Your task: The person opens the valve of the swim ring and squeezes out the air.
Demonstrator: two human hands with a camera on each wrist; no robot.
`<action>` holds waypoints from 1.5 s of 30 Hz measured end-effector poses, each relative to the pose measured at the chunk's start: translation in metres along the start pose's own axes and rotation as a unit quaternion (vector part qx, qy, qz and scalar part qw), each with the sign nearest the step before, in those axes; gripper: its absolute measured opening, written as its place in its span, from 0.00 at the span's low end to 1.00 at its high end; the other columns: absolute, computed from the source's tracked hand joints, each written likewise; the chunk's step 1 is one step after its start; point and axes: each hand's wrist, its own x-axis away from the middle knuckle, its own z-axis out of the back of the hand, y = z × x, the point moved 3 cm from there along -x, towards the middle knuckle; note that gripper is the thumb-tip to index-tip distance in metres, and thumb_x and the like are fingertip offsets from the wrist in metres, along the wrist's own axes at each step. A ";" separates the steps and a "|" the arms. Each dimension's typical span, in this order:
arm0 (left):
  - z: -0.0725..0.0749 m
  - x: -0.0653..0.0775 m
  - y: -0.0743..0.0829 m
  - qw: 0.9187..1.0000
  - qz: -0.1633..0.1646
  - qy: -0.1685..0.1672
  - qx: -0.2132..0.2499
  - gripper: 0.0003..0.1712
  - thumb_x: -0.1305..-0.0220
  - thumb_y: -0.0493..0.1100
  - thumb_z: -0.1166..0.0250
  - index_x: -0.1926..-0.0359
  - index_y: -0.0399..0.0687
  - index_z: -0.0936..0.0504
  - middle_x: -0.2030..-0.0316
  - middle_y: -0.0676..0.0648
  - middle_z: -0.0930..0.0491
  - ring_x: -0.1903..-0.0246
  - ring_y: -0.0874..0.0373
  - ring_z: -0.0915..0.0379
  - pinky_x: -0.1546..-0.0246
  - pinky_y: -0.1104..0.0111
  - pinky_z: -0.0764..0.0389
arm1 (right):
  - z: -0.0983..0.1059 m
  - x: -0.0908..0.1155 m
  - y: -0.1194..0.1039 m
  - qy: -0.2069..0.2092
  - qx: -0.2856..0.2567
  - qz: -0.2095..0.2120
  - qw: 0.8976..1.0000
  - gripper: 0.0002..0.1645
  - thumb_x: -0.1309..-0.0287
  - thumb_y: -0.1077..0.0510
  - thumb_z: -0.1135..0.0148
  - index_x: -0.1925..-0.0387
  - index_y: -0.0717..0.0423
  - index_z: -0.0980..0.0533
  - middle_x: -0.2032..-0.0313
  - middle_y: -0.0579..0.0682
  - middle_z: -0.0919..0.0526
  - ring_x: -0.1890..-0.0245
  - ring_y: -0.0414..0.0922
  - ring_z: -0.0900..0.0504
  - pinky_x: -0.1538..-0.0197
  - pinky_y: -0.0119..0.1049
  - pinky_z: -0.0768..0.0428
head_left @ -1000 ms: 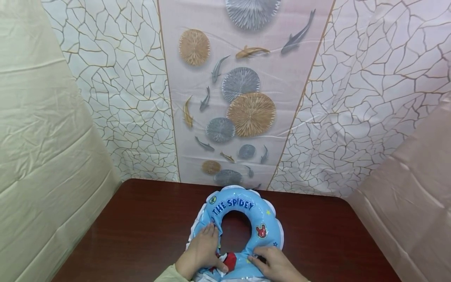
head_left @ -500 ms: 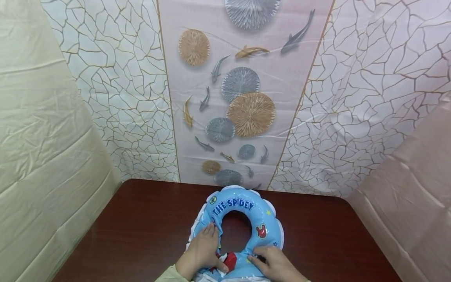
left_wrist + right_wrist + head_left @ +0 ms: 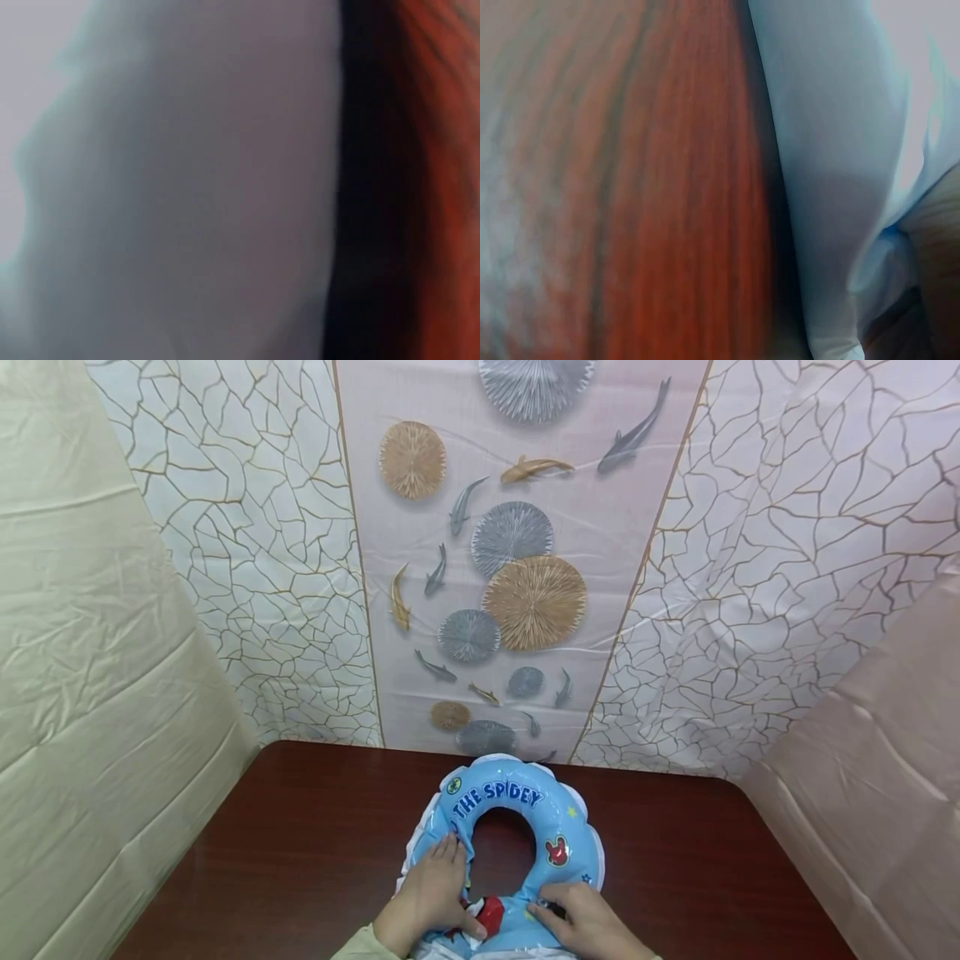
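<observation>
A light-blue inflatable swim ring point(image 3: 566, 814) with a white scalloped edge and "THE SPIDEY" lettering lies on the dark reddish wooden table point(image 3: 300, 843). My left hand point(image 3: 437, 883) lies over its left side in the head view, fingers straight and thumb spread toward the red print. On the lower right of the ring, my right hand point(image 3: 581, 920) has its thumb and forefinger bent in at a small dark spot, pinching the ring there. The ring's pale underside point(image 3: 832, 150) and part of the hand point(image 3: 939, 255) show in the right wrist view. A blurred pale surface fills most of the left wrist view.
Behind the table hangs a cloth backdrop point(image 3: 517, 693) printed with fish and round discs. Pale cloth sides stand at left point(image 3: 90, 693) and right point(image 3: 870, 777). The near part of the ring runs out of the head view.
</observation>
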 end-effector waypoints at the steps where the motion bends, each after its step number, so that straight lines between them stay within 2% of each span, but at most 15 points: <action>1: 0.000 0.000 0.000 1.000 0.001 0.000 0.003 0.76 0.65 0.80 0.27 0.29 0.28 0.37 0.29 0.30 0.39 0.28 0.40 0.44 0.30 0.52 0.39 | 0.000 0.000 0.000 0.000 -0.001 -0.001 1.000 0.19 0.29 0.40 0.43 0.77 0.37 0.26 0.84 0.32 0.37 0.80 0.29 0.32 0.74 0.27 0.29; 11: 0.000 0.000 -0.002 0.999 0.002 0.001 0.032 0.76 0.65 0.79 0.26 0.29 0.28 0.38 0.28 0.30 0.40 0.28 0.39 0.44 0.30 0.50 0.39 | 0.000 -0.001 0.000 -0.006 -0.011 -0.016 1.000 0.18 0.29 0.39 0.44 0.76 0.37 0.25 0.84 0.33 0.36 0.79 0.30 0.30 0.73 0.28 0.28; 16: -0.002 0.003 -0.002 0.998 0.004 0.034 0.053 0.73 0.69 0.77 0.23 0.31 0.29 0.32 0.32 0.32 0.33 0.32 0.40 0.36 0.35 0.51 0.32 | -0.001 0.000 0.002 -0.004 -0.021 -0.010 1.000 0.19 0.29 0.39 0.44 0.77 0.38 0.26 0.84 0.32 0.36 0.80 0.30 0.30 0.73 0.28 0.28; 19: -0.001 0.009 0.001 0.996 0.008 0.067 0.057 0.56 0.70 0.73 0.20 0.47 0.36 0.18 0.52 0.42 0.19 0.53 0.50 0.21 0.54 0.57 0.19 | -0.002 0.001 0.003 -0.002 -0.026 0.003 1.000 0.19 0.28 0.41 0.44 0.76 0.39 0.27 0.83 0.31 0.36 0.79 0.29 0.31 0.73 0.27 0.28; 20: 0.001 0.012 0.003 0.995 0.005 0.082 0.054 0.47 0.70 0.72 0.19 0.57 0.40 0.16 0.62 0.47 0.19 0.63 0.55 0.21 0.63 0.61 0.19 | -0.002 0.001 0.003 0.000 -0.028 0.008 1.000 0.18 0.28 0.41 0.44 0.76 0.39 0.28 0.82 0.31 0.36 0.79 0.29 0.32 0.73 0.27 0.28; 22: 0.007 0.016 0.009 0.993 0.004 0.099 0.069 0.33 0.68 0.68 0.18 0.75 0.50 0.21 0.79 0.55 0.29 0.78 0.62 0.32 0.78 0.66 0.27 | -0.002 0.003 0.003 0.010 -0.026 0.015 1.000 0.18 0.28 0.41 0.45 0.75 0.39 0.29 0.81 0.31 0.36 0.78 0.29 0.32 0.73 0.28 0.28; 24: 0.013 0.019 0.012 0.989 0.005 0.110 0.098 0.29 0.64 0.65 0.18 0.85 0.58 0.29 0.87 0.59 0.41 0.84 0.65 0.42 0.83 0.68 0.37 | 0.000 0.004 0.004 0.026 -0.020 0.019 0.999 0.17 0.27 0.41 0.46 0.74 0.37 0.29 0.81 0.31 0.36 0.77 0.29 0.31 0.72 0.28 0.27; 27: 0.020 0.019 0.015 0.984 0.008 0.114 0.133 0.24 0.61 0.63 0.19 0.88 0.61 0.24 0.91 0.62 0.41 0.84 0.66 0.42 0.82 0.68 0.37 | 0.003 0.006 0.006 0.044 -0.019 0.021 0.999 0.15 0.27 0.41 0.46 0.73 0.36 0.30 0.79 0.31 0.36 0.76 0.30 0.31 0.72 0.28 0.27; 29: 0.022 0.018 0.014 0.985 0.009 0.122 0.122 0.20 0.61 0.66 0.19 0.84 0.62 0.17 0.85 0.62 0.34 0.77 0.64 0.36 0.78 0.67 0.33 | 0.004 0.006 0.007 0.050 -0.017 0.026 0.998 0.14 0.27 0.42 0.46 0.72 0.36 0.30 0.78 0.31 0.36 0.75 0.30 0.30 0.71 0.28 0.27; 32: 0.025 0.016 0.013 0.987 -0.009 0.146 0.060 0.22 0.64 0.73 0.22 0.79 0.65 0.12 0.63 0.55 0.23 0.58 0.57 0.31 0.67 0.61 0.27 | 0.003 0.006 0.007 0.052 -0.019 0.032 0.998 0.13 0.27 0.43 0.45 0.71 0.36 0.30 0.78 0.30 0.35 0.74 0.31 0.29 0.70 0.28 0.26; 34: 0.026 0.015 0.011 0.985 -0.027 0.168 0.014 0.25 0.66 0.77 0.24 0.77 0.67 0.11 0.46 0.49 0.26 0.42 0.50 0.36 0.54 0.55 0.26 | 0.003 0.006 0.006 0.048 -0.023 0.033 0.998 0.13 0.27 0.43 0.44 0.71 0.36 0.30 0.78 0.31 0.34 0.73 0.31 0.29 0.69 0.28 0.26; 37: 0.026 0.013 0.008 0.984 -0.053 0.170 -0.017 0.28 0.65 0.80 0.28 0.79 0.66 0.13 0.27 0.45 0.39 0.26 0.43 0.50 0.36 0.47 0.34 | 0.002 0.005 0.007 0.041 -0.032 0.031 0.998 0.13 0.27 0.43 0.44 0.71 0.36 0.29 0.78 0.31 0.34 0.73 0.31 0.28 0.69 0.29 0.26; 39: 0.024 0.012 0.006 0.987 -0.065 0.147 -0.017 0.31 0.63 0.81 0.30 0.79 0.62 0.16 0.23 0.44 0.45 0.24 0.42 0.56 0.31 0.46 0.41 | 0.002 0.005 0.006 0.038 -0.033 0.034 0.998 0.14 0.27 0.43 0.44 0.72 0.37 0.30 0.78 0.31 0.35 0.73 0.31 0.28 0.69 0.28 0.26; 42: 0.020 0.011 0.003 0.992 -0.069 0.109 -0.011 0.38 0.60 0.83 0.33 0.72 0.55 0.18 0.24 0.43 0.42 0.24 0.46 0.51 0.30 0.47 0.42 | 0.002 0.004 0.006 0.039 -0.032 0.041 0.998 0.15 0.27 0.44 0.44 0.73 0.37 0.31 0.78 0.31 0.35 0.74 0.31 0.29 0.70 0.28 0.26; 45: 0.018 0.010 0.000 0.994 -0.051 0.095 0.004 0.56 0.62 0.87 0.36 0.49 0.45 0.20 0.29 0.44 0.32 0.30 0.51 0.38 0.28 0.48 0.45 | 0.002 0.004 0.006 0.034 -0.041 0.039 0.998 0.15 0.27 0.44 0.44 0.72 0.38 0.30 0.78 0.32 0.35 0.74 0.31 0.29 0.70 0.29 0.25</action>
